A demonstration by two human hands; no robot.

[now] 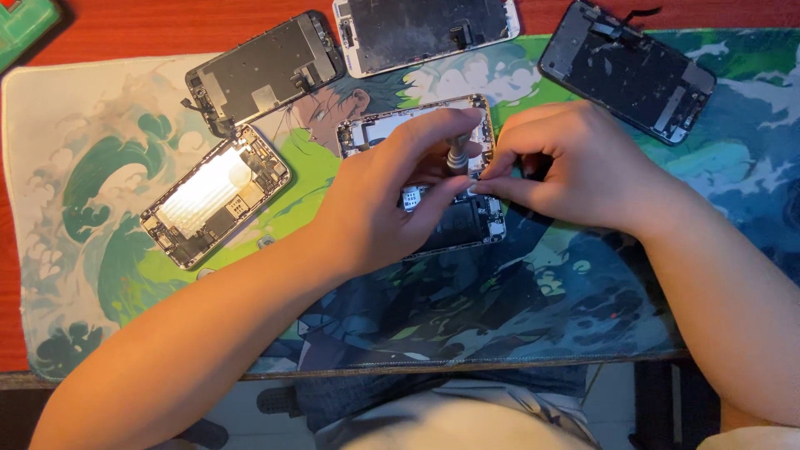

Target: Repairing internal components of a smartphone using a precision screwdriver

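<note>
An opened phone body (377,130) lies in the middle of the printed desk mat (75,150), its insides showing. My left hand (379,200) rests over it, fingers closed around a small grey screwdriver (457,156) standing upright on the phone. My right hand (579,167) sits at the phone's right edge, thumb and forefinger pinched together by the screwdriver tip; whether they hold anything is too small to tell. Much of the phone is hidden under both hands.
Another opened phone body (212,196) lies left of centre. Three detached screen panels lie along the far edge: one at back left (265,68), one at back centre (425,29), one at back right (629,71). A green object (21,25) sits at the top left corner on the red table (125,33).
</note>
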